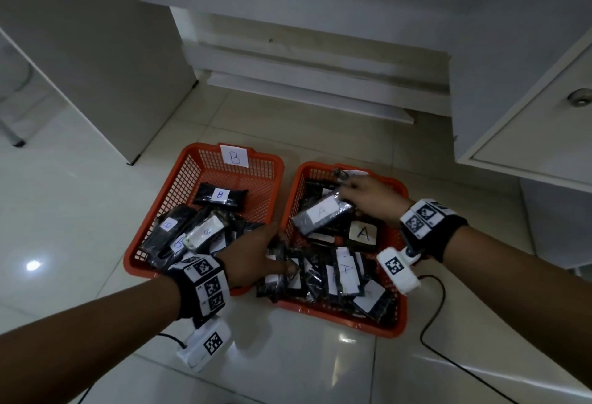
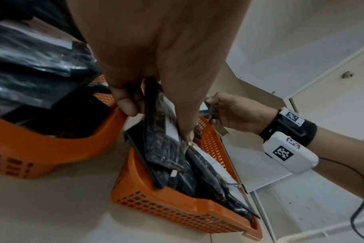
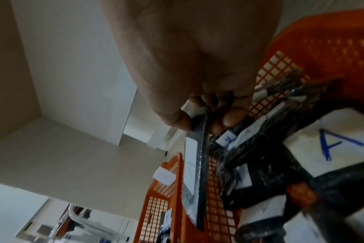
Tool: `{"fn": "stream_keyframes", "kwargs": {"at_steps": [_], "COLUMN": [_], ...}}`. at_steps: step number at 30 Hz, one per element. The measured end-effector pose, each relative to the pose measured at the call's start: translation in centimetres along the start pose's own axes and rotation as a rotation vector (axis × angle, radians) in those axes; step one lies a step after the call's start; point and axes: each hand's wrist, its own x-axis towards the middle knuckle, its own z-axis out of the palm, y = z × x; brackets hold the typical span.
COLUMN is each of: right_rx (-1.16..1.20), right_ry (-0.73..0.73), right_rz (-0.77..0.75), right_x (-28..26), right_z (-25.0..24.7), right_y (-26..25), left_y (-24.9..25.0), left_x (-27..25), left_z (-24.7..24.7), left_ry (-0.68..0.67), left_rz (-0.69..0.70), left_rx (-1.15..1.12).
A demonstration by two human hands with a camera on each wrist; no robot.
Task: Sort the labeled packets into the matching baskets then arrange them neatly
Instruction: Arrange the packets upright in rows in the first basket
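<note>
While lifted over the basket [image 1: 395, 320], one "A" packet [image 1: 322, 214] in each hand's pinch: right hand [image 1: 373, 200], left hand [image 1: 256, 258]

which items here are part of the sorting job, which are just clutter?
Job:
- basket B
- right basket
- A packet in right hand grip
- packets in left hand grip

Clutter:
- cabinet
- cable
</note>
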Motion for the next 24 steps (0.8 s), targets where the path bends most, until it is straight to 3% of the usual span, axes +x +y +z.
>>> {"fn": "stream_keyframes", "kwargs": {"at_steps": [7,12,20,24], "right_rx": [0.302,0.457,0.519,0.358], "right_ry": [0.334,0.527,0.606,0.487], "right_rz": [-0.036,-0.015,0.081,0.057], "right_x": [-0.6,-1.5,-1.6,-1.6], "right_z": [-2.2,-3.6,-3.4,-1.5], "right_y": [2.1,2.7,4.8,5.0], "left_y": [0.9,1.5,1.0,0.6], "left_x": [0.7,1.3,1.3,1.3], "left_z": [0.6,1.0,1.7,1.8], "left_ry": [0.028,-0.022,0.001,0.008], "left_rz": [-0.022,-0.031,0.013,0.004], "left_rx": [-0.016,0.073,0.16,0.158]}}
